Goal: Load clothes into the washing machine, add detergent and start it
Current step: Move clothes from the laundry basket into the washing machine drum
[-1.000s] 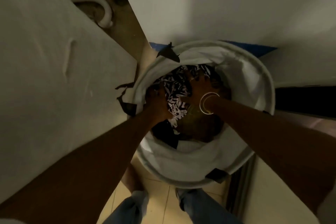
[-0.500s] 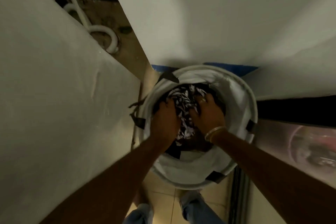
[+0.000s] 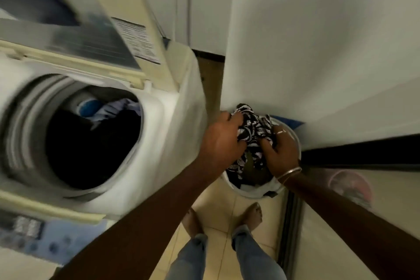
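A black-and-white patterned garment is bunched between both hands, raised above the white laundry basket on the floor. My left hand grips its left side and my right hand, with a ring and bangles, grips its right side. The top-loading washing machine stands to the left with its lid up. Its dark drum holds some clothes, including a pale bluish piece near the back.
The machine's control panel is at the lower left. A white wall or cabinet rises to the right, close behind the basket. My bare feet stand on pale floor tiles below the basket. More dark clothes lie in the basket.
Both hands have lifted the patterned garment up out of the basket. The view has swung up and left, bringing the open washing machine into sight.
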